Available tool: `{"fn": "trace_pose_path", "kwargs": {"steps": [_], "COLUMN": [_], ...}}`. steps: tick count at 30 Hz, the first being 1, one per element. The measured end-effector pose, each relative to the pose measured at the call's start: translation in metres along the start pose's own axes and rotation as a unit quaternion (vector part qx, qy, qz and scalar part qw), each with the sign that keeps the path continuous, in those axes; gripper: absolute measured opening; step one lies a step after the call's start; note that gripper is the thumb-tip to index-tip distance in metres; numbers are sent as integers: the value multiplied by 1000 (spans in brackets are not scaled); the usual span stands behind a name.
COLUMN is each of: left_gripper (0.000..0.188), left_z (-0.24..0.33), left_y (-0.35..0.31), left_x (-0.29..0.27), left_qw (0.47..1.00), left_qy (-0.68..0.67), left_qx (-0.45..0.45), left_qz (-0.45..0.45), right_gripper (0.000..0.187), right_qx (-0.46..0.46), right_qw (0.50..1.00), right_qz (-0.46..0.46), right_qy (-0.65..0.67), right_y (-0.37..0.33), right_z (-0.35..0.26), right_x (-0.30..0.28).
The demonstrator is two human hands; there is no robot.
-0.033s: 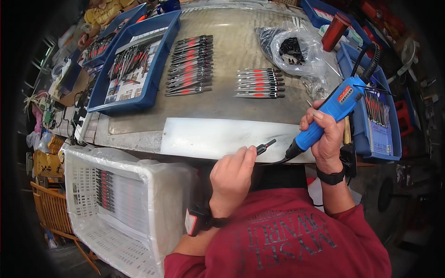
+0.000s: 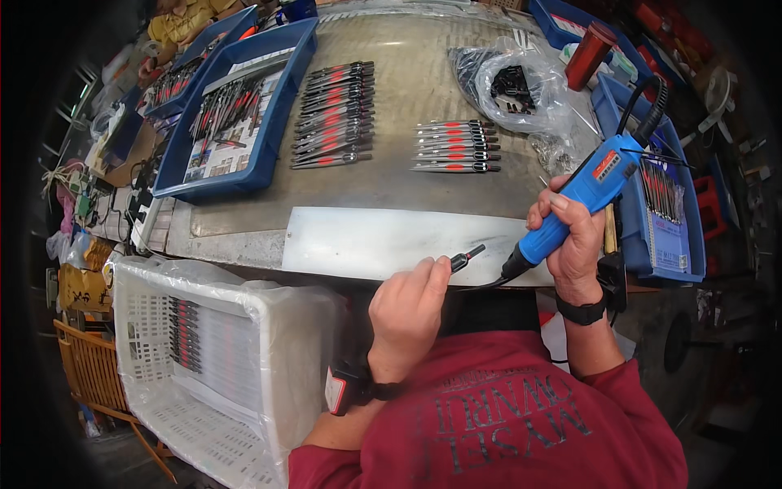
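My left hand (image 2: pixel 407 314) is closed in a pinch on a slim dark tool (image 2: pixel 466 257), whose knurled-looking black end sticks out past my thumb. The rest of that tool is hidden in my fingers. In my right hand (image 2: pixel 577 236) is a blue electric screwdriver (image 2: pixel 593 186), its black nose slanting down to the left near the dark tool but apart from it. Both hands are over the front edge of a white board (image 2: pixel 350 240) on the table. Farther back lie a long row of pointed silver-and-red tools (image 2: pixel 334 118) and a shorter row (image 2: pixel 454 147).
A blue tray (image 2: pixel 281 90) of loose tools stands at the left; another blue tray (image 2: pixel 683 244) sits at the right. A clear bag (image 2: pixel 542 110) holds black parts beside a red cylinder (image 2: pixel 590 55). A plastic-lined white basket (image 2: pixel 265 326) stands at my left.
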State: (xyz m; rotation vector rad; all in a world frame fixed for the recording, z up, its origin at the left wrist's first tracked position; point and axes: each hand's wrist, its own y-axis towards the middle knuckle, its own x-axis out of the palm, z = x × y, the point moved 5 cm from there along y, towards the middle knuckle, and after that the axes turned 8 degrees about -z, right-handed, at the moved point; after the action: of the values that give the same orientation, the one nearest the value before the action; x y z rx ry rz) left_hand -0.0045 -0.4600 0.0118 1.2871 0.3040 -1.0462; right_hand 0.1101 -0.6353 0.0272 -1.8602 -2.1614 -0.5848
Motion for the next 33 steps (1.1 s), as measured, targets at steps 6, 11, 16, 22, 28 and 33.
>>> {"fn": "trace_pose_path", "kwargs": {"steps": [6, 11, 16, 22, 28, 33], "left_gripper": [24, 29, 29, 36, 35, 36], "left_z": [0, -5, -13, -27, -30, -30], "left_y": [0, -1, 1, -10, -17, -20], "left_x": [1, 4, 11, 26, 30, 30], "left_qw": [1000, 998, 977, 905, 847, 797], "left_qy": [4, -46, -170, -338, -425, -488], "left_qx": [-3, -40, -120, -235, -292, -332], "left_qz": [-9, -26, -46, -107, -128, -127], "right_gripper": [27, 27, 31, 33, 45, 56], "right_qx": [6, 14, 48, 92, 111, 85], "right_qw": [1000, 1000, 997, 995, 989, 967], "right_qz": [-1, 10, 17, -8, -37, -48], "right_qy": [0, -2, -50, -45, -89, -237], "right_y": [1, 3, 9, 27, 42, 46], "right_z": [0, 2, 8, 24, 51, 71], "right_x": [0, 0, -2, -5, -15, -25]}}
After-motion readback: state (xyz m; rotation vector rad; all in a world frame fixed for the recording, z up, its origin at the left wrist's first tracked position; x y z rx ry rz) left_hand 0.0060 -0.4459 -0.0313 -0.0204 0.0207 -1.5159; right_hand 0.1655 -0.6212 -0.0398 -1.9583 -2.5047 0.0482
